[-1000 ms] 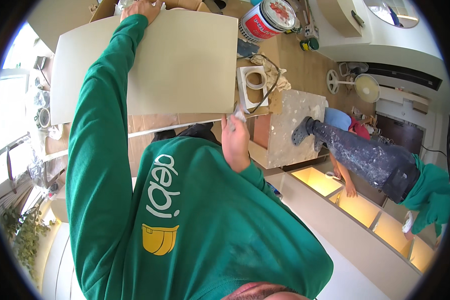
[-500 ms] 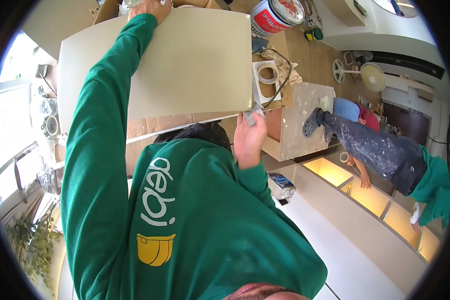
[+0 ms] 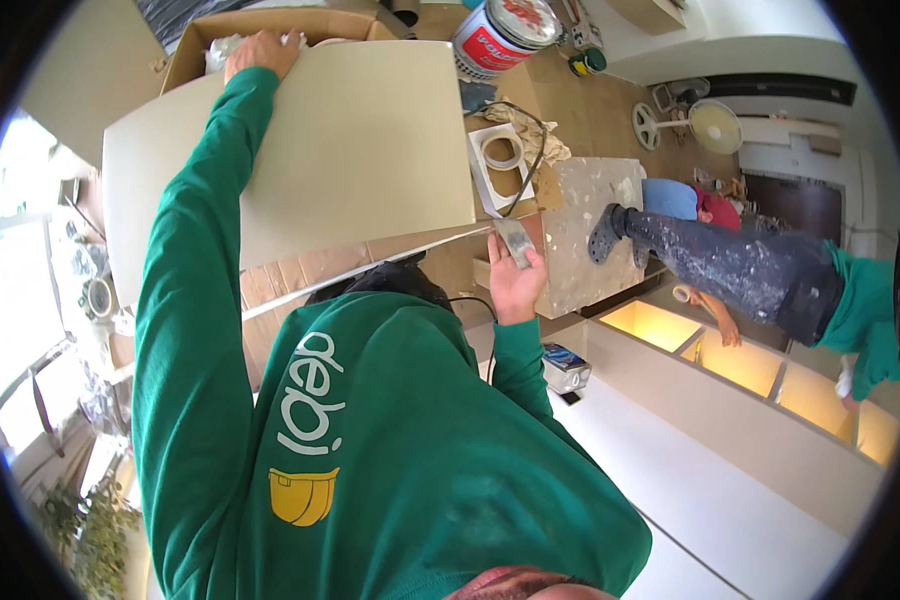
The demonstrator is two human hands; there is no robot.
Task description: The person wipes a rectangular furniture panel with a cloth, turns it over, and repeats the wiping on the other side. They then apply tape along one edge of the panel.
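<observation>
At 8 o'clock, the green shirt [image 3: 420,430] has white letters [image 3: 307,405] and a yellow hat picture [image 3: 303,497]. At 12, the can [image 3: 505,35] has a red label [image 3: 490,50] with white writing.

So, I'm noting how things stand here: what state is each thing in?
Box, open
Panel, left hand at its far edge
Grey pad, held in right hand
Paint bucket, upright
Tan paper, crumpled
Shelves, lit
Fan, cannot tell if running

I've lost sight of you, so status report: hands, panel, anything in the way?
Left hand at far edge of beige panel. Right hand holding small grey piece. Left sleeve across panel; tape roll beyond its right edge.
</observation>
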